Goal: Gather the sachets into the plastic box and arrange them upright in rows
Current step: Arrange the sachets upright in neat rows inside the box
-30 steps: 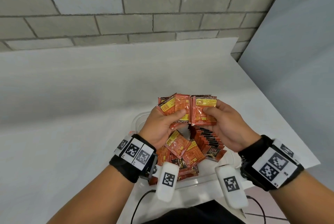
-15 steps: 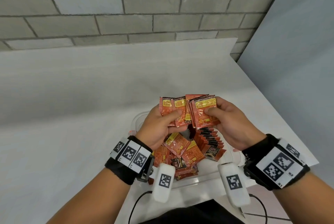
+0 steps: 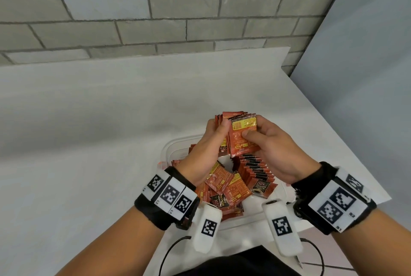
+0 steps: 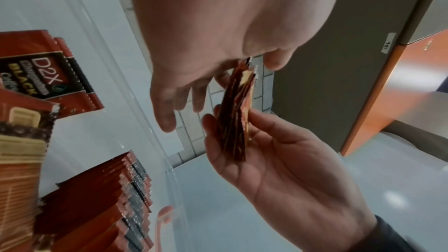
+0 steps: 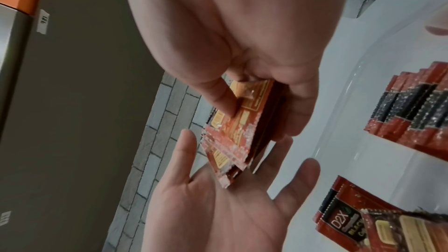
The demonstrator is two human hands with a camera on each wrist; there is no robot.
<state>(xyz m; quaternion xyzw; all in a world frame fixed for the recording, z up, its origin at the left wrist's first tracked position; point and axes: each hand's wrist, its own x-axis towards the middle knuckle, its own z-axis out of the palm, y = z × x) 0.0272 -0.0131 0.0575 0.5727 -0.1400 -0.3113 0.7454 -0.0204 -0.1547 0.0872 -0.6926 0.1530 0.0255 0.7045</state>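
squaring a sachet stack over the box
head: left hand [image 3: 206, 148] and right hand [image 3: 273, 153] pinch the stack [image 3: 241, 135] above the plastic box [image 3: 178, 144]. wrists: fingers curl round its faces; next, likely lower it upright beside the row [image 4: 126, 198].

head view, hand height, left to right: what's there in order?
left hand → stack of sachets, gripped by both hands → right hand, all above the plastic box.

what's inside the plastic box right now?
In the box: an upright row of sachets on the right and a loose pile on the left. Both wrists cover the near corners.
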